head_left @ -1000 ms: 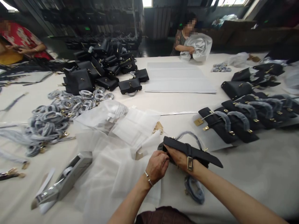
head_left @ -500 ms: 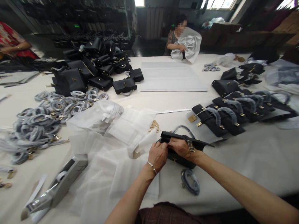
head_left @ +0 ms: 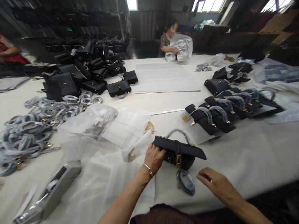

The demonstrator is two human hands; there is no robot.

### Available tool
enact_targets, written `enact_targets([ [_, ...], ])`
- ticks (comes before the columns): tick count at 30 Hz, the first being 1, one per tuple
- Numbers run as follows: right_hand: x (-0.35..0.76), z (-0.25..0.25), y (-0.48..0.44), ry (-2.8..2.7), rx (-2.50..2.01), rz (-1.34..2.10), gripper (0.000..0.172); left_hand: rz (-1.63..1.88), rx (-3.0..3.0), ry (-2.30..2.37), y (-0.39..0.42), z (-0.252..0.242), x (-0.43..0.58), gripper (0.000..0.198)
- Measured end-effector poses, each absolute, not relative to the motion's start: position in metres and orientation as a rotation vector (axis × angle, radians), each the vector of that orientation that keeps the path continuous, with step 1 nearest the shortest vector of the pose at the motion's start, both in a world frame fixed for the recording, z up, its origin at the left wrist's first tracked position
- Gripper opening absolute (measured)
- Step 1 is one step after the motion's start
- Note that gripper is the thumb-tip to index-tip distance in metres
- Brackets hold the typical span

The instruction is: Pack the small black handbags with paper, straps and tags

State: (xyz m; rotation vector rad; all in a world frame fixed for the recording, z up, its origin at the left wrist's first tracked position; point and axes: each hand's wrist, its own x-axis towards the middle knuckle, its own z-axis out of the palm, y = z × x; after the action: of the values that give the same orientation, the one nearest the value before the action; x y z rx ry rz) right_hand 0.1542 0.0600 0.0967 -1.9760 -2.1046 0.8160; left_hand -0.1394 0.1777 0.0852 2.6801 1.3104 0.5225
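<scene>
Table (head_left: pixel 254 161): pale cover, under everything noted. Translucent sheets (head_left: pixel 93 171) spread left of the black handbag (head_left: pixel 187 150); row of bags (head_left: pixel 230 107) behind it, to its right. Handbag itself sits upright before the person, flap over its front. Left hand (head_left: pixel 154 159) at the handbag's left end, apparently gripping it; fingertips hidden by the flap. Right hand (head_left: pixel 216 183) right of the handbag's front, empty, fingers loosely parted from thumb. Wrapped coil (head_left: pixel 189 188) just in front of the handbag; contact uncertain. Clasp (head_left: pixel 178 161) at the handbag's front; fastening unreadable.

Judgement: step looks like steadying the handbag one-handed; taking the coil would call for the right fingers closing around its loops.
</scene>
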Motion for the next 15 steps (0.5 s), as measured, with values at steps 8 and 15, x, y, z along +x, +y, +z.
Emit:
enact_targets([
  [8,0.087,0.017,0.051,-1.34,-2.358,1.243,0.062,0.437,2.48,1.217,0.192,0.103,-0.118,0.03],
  [15,0.092,0.06,0.04,-0.961,-1.661,2.168,0.041,0.298,2.484,1.193,0.201,0.094,-0.105,0.023],
])
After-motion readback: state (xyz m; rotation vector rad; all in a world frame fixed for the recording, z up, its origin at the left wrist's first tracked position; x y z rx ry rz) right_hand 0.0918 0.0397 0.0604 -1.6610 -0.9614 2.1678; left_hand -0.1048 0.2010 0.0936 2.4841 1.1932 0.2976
